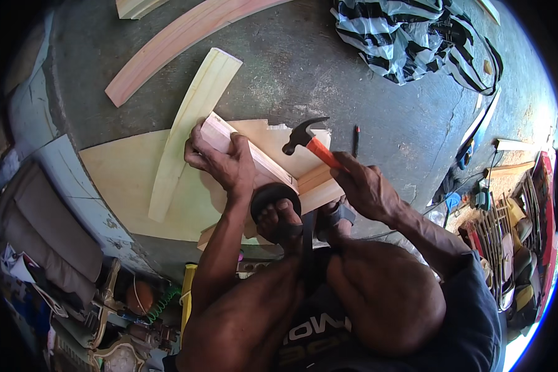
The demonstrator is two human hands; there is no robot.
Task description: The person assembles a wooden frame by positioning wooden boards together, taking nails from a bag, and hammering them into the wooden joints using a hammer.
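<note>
Over dark-grey concrete-like floor [403, 118], your left hand [227, 162] is clamping a pale straight wooden bar [268, 166], right hand [369, 189] fisting an orange-handled black claw hammer [319, 150], likely pre-strike, next needing square aim.

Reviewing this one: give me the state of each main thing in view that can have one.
Left hand: closed around a wooden piece
Wooden piece: gripped near one end
Right hand: closed on a hammer
Hammer: held by its orange handle
Pale plank: lying across the plywood
Plywood: flat on the floor
Striped plastic: crumpled
Pinkish plank: lying on the floor
</note>
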